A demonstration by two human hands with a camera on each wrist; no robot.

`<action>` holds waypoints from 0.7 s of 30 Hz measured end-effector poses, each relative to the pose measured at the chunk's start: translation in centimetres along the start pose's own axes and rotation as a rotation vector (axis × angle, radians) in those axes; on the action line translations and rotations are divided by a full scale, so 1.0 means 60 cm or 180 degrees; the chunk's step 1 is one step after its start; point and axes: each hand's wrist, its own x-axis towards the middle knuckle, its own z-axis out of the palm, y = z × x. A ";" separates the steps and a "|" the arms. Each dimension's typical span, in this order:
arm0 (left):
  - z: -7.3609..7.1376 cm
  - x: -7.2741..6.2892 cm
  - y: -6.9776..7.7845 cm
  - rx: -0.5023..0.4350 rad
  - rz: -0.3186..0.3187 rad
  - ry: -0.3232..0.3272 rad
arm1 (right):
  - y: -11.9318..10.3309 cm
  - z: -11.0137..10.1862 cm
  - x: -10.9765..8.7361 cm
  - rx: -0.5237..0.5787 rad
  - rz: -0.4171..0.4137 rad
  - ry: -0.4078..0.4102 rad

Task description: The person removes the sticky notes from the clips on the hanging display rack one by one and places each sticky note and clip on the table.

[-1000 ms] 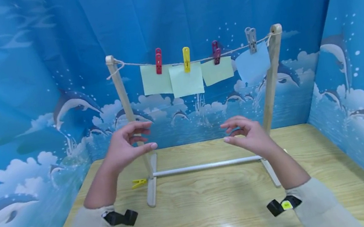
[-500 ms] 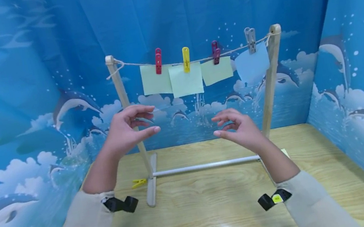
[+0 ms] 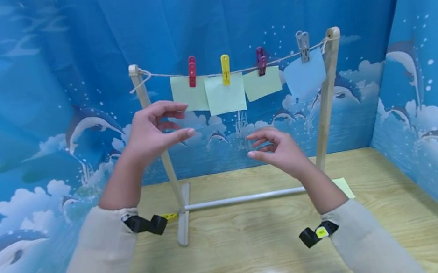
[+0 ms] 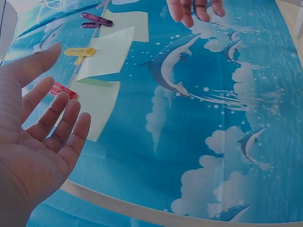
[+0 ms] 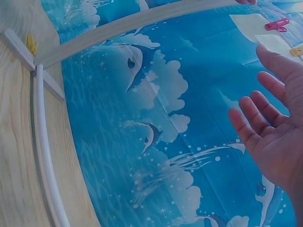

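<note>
The left hand [image 3: 149,132] is loosely bent, thumb spread from the fingers, with nothing in its grasp; its fingertips overlap the lower left edge of the leftmost pale green note [image 3: 188,94] in the head view, though whether they touch it I cannot tell; that note hangs from the string [image 3: 167,75] under a red peg [image 3: 192,71], above and just beyond the fingers; the right hand [image 3: 280,151] is likewise relaxed and unladen, fingers softly curved, below the row and apart from it, nearest the middle green note [image 3: 226,100] under its yellow peg [image 3: 225,70] and the third green note [image 3: 263,85] under a maroon peg [image 3: 261,61]; farther right, a blue note [image 3: 304,77] hangs from a grey peg [image 3: 304,47] beside the right post [image 3: 326,101]; on the table [image 3: 237,256], another yellow peg [image 3: 169,217] lies by the left post's foot [image 3: 184,229], partly hidden behind the left wrist camera [image 3: 158,224]; a loose green note [image 3: 344,187] lies partly behind the right forearm [image 3: 322,189].
</note>
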 end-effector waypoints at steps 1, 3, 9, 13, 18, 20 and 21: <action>-0.001 0.003 0.003 0.0016 -0.0001 0.0008 | -0.001 0.002 0.002 0.0020 0.0024 -0.0008; -0.003 0.009 0.008 0.0052 0.0015 0.0024 | -0.002 0.005 0.005 0.0072 0.0050 -0.0022; -0.009 0.027 0.025 0.0119 -0.0043 0.0029 | -0.006 0.014 0.015 0.0221 0.0088 0.0009; -0.013 0.038 0.035 0.0127 -0.0134 0.0084 | -0.007 0.022 0.023 0.0283 0.0049 0.0022; -0.016 0.049 0.048 0.0162 -0.0165 0.0145 | -0.009 0.033 0.032 0.0390 0.0061 0.0058; -0.018 0.053 0.054 0.0190 -0.0195 0.0171 | -0.009 0.038 0.035 0.0421 0.0094 0.0067; -0.019 0.054 0.056 0.0195 -0.0208 0.0186 | -0.010 0.040 0.037 0.0434 0.0112 0.0071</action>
